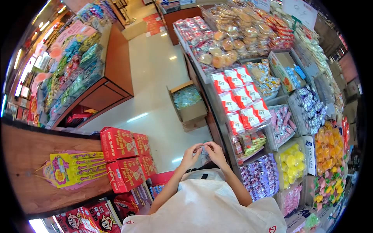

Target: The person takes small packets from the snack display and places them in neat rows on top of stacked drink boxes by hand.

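Note:
My left hand [191, 156] and my right hand [216, 153] meet in front of my body, low in the middle of the view, with fingers curled and the fingertips close together. Whether something small sits between the fingertips is too small to tell. Both forearms reach out over the pale cloth of my top [213, 198]. Right of my right hand lie small packs in a tray [252, 144], below stacked red-and-white packets [241, 99]. An open cardboard box [194, 111] with clear wrapped items stands on the floor beyond my hands.
On the right, a long display counter holds trays of yellow sweets [292, 165], purple packets [260, 176] and wrapped buns [227, 46]. Red gift boxes [126, 145] are stacked at the left. Another wooden counter [112, 73] stands across the aisle floor [149, 70].

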Motion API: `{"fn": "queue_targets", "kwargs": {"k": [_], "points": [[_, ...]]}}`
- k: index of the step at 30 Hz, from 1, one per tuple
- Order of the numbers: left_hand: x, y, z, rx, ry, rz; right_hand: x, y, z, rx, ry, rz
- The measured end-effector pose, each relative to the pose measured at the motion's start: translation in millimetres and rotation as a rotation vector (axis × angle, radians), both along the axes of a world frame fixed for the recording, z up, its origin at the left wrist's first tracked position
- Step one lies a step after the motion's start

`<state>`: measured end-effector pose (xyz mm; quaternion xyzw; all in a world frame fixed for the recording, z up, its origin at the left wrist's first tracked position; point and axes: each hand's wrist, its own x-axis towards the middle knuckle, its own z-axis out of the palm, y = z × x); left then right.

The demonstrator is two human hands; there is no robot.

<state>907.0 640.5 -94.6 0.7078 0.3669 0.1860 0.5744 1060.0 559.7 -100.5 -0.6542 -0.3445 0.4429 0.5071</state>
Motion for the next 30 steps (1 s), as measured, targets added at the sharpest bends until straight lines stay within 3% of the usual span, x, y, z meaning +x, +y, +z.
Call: {"fn": "queue_targets", "kwargs": {"k": [6, 10, 12, 15, 16, 20, 30], "points": [[76, 19, 12, 0.097, -0.061, -0.209, 52, 1, 18, 0.168, -0.143, -0.436], [122, 31, 38, 0.146, -0.086, -0.251, 97, 0, 33, 0.213, -0.530, -0.548], [143, 32, 46, 0.120, -0.075, -0.269, 119, -6, 34, -0.004, -0.783, -0.531], [173, 31, 34, 0.504, -0.114, -0.313, 145, -8, 25, -0.300, -0.996, -0.489], [180, 30, 36, 0.469, -0.069, -0.364, 151, -8, 19, -0.382, -1.065, -0.471], [201, 21, 8, 0.480, -0.076, -0.374, 167, -9, 19, -0.493, -0.976, -0.380], [211, 7, -3, 0.563, 0.018, -0.336, 190, -10, 10, -0.500, -0.900, -0.386]]}}
